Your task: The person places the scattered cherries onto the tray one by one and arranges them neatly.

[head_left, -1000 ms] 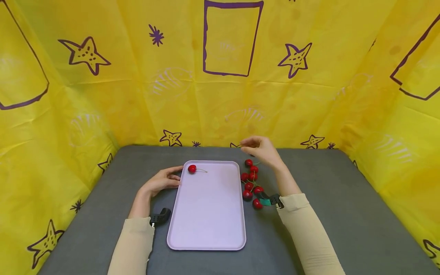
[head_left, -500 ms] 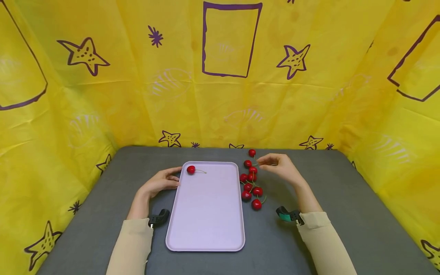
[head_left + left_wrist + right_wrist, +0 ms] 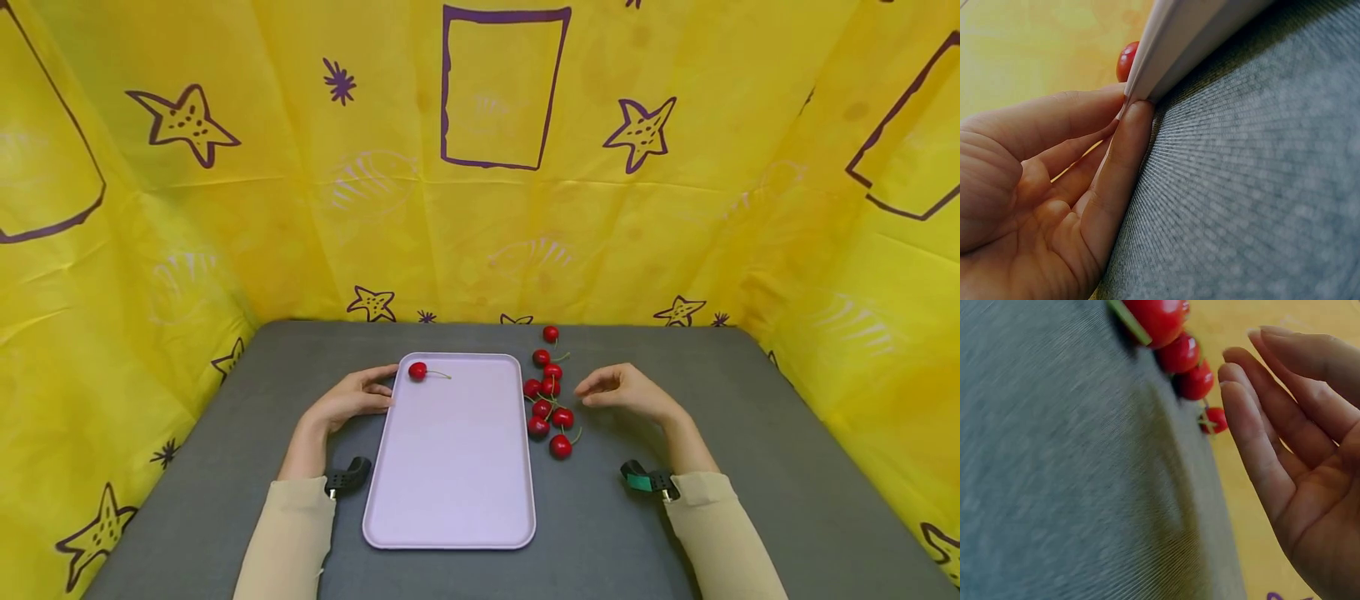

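Observation:
In the head view, a pale lilac tray (image 3: 450,467) lies on the grey table, with one red cherry (image 3: 417,372) near its far left corner. My left hand (image 3: 352,400) rests beside the tray; its fairly straight fingertips touch the left rim. The left wrist view shows the fingers (image 3: 1116,169) against the outer wall. To the right of the tray lies a loose group of several cherries (image 3: 562,417) with green stems. My right hand (image 3: 626,390) hovers right of them, thumb and fingers apart and holding nothing; cherries (image 3: 1179,353) appear past its fingertips in the right wrist view.
A yellow cloth (image 3: 300,233) with purple starfish drawings hangs behind and at both sides of the grey table (image 3: 600,550). One cherry (image 3: 551,333) lies close to the table's far edge, and another (image 3: 560,447) is nearest me.
My right hand has moved away from the far cherry, toward the right and nearer me, uncovering cherries. The left hand and tray stay in place.

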{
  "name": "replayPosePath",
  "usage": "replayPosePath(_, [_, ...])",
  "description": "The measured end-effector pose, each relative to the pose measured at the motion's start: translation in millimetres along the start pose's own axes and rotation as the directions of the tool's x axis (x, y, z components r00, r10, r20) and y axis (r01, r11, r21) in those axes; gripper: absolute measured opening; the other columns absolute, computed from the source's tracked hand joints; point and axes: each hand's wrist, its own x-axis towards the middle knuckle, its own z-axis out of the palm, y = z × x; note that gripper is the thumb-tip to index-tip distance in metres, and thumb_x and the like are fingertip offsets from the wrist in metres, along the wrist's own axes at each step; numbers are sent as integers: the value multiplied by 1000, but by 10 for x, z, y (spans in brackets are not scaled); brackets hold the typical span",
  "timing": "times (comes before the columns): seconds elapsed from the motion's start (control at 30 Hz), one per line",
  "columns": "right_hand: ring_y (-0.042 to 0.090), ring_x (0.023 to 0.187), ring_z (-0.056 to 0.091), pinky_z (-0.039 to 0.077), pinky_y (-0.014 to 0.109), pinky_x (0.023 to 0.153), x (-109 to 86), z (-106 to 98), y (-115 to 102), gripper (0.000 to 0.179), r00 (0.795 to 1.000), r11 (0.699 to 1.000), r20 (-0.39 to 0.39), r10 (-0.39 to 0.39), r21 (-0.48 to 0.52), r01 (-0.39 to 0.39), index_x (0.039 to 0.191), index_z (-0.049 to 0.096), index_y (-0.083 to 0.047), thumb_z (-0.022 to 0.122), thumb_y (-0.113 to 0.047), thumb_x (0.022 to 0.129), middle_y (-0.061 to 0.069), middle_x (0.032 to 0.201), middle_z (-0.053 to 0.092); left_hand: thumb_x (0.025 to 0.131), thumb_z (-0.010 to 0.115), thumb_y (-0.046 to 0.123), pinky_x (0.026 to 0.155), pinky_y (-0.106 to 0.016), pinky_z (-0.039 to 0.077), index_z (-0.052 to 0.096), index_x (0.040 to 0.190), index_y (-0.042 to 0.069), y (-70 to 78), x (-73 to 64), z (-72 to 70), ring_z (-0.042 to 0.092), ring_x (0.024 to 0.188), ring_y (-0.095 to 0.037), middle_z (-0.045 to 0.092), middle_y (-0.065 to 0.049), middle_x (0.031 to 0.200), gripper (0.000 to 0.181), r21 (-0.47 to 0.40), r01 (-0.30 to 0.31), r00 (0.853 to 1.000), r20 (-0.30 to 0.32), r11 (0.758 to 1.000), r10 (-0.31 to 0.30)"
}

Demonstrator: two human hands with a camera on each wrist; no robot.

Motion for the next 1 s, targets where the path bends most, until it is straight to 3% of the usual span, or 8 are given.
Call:
replayPosePath(0.2, [4,83,63,52,20,75,-12,32,130,22,998,999,50,31,-13,-30,103,75,-3,75,-17,86,17,103,75,89,71,13,85,-24,58,35,153,7,3,-8,-1,62,93,-15,65,-16,112,74,4,-2,1000,-1,1000,2])
replayPosePath(0.63, [5,74,66,56,21,74,10,86,210,23,986,998,162,40,36,-46,101,74,4,75,-11,84,27,99,73,88,72,14,87,-25,58,36,153,8,10,3,1,62,93,-16,64,-15,112,74,8,5,1000,-4,1000,-5])
replayPosePath(1.0, [4,72,67,57,21,72,1,111,250,22,978,997,206,18,68,-33,101,73,6,74,-7,84,23,93,74,88,72,14,88,-27,58,36,152,8,9,5,4,61,94,-17,64,-16,113,74,21,18,1000,-18,1000,-18])
